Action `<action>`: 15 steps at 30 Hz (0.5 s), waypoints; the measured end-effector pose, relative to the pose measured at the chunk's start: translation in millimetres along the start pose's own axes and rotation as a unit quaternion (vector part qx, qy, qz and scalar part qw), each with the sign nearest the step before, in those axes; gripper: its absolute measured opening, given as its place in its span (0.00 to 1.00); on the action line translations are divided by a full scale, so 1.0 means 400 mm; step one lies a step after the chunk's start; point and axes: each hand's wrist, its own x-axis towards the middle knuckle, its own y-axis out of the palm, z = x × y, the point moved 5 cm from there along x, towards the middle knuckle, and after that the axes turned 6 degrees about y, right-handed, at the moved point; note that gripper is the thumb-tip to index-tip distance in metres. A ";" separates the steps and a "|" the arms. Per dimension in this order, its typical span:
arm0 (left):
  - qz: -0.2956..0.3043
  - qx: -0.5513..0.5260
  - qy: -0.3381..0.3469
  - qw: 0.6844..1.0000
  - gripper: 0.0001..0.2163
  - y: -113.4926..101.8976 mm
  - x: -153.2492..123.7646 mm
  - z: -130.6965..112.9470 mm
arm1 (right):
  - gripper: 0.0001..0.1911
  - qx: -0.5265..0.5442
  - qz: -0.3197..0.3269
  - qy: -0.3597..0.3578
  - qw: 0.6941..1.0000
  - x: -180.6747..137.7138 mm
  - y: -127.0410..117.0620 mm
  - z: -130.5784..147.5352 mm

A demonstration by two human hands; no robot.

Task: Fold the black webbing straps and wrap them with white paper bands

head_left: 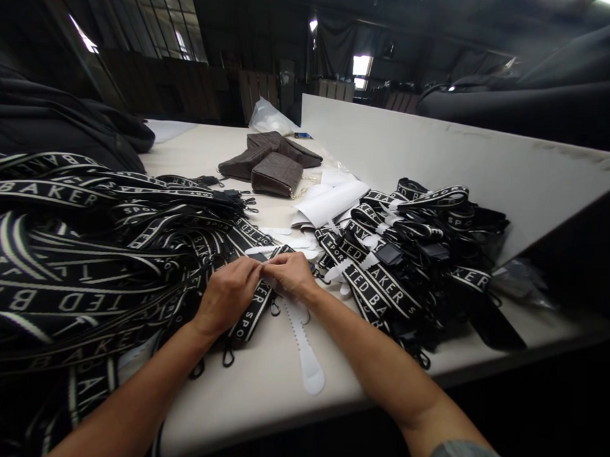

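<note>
Both my hands meet over a black strap [255,311] with white lettering. My left hand [226,294] is closed in a pinch, its fingertips touching those of my right hand [292,273], which pinches too. A white serrated strip [307,362] runs from under my right hand towards the table's front edge, its rounded end flat on the table; its other end is hidden at my fingertips, where both pinches come together. Black metal clips [229,356] hang out from the strap below my left hand.
A large heap of lettered straps [58,266] fills the left. Bundled straps with white strips [378,271] lie at the right by a white upright panel [438,146]. Loose white strips [284,244], papers [330,203], dark quilted bags [277,173] and a plastic bag [269,117] lie farther back.
</note>
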 end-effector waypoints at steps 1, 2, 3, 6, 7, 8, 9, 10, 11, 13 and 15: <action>0.011 0.025 0.029 0.999 0.14 0.003 -0.001 -0.007 | 0.03 -0.004 -0.009 -0.005 1.000 0.000 0.000 -0.001; 0.021 0.040 0.051 0.998 0.14 0.006 -0.002 -0.012 | 0.03 0.001 -0.014 -0.006 1.000 0.000 0.000 -0.002; 0.024 0.044 0.063 0.997 0.15 0.006 -0.001 -0.015 | 0.03 0.013 -0.010 -0.002 1.000 0.001 0.000 -0.005; -0.020 -0.001 0.023 1.000 0.11 -0.010 0.005 -0.011 | 0.07 0.076 0.044 0.026 0.996 0.006 0.006 -0.018; -0.038 -0.024 -0.004 0.999 0.09 -0.015 0.007 -0.005 | 0.09 0.091 0.062 0.028 0.994 0.007 0.009 -0.020; -0.053 -0.042 -0.030 0.997 0.08 -0.019 0.007 0.000 | 0.11 0.096 0.073 0.020 0.993 0.009 0.010 -0.020; -0.061 -0.052 -0.049 0.996 0.07 -0.021 0.007 0.005 | 0.12 0.090 0.074 0.004 0.993 0.010 0.011 -0.019; -0.062 -0.053 -0.057 0.995 0.07 -0.021 0.005 0.007 | 0.12 0.076 0.068 -0.016 0.995 0.010 0.011 -0.017; -0.061 -0.042 -0.052 0.996 0.07 -0.020 0.003 0.007 | 0.12 0.057 0.058 -0.035 0.996 0.010 0.011 -0.015; -0.051 0.001 -0.013 0.999 0.09 -0.015 -0.002 0.000 | 0.10 0.016 0.028 -0.057 0.998 0.007 0.012 -0.014; -0.027 0.043 0.040 0.998 0.12 -0.006 -0.008 -0.010 | 0.06 -0.023 -0.007 -0.067 0.997 0.003 0.012 -0.011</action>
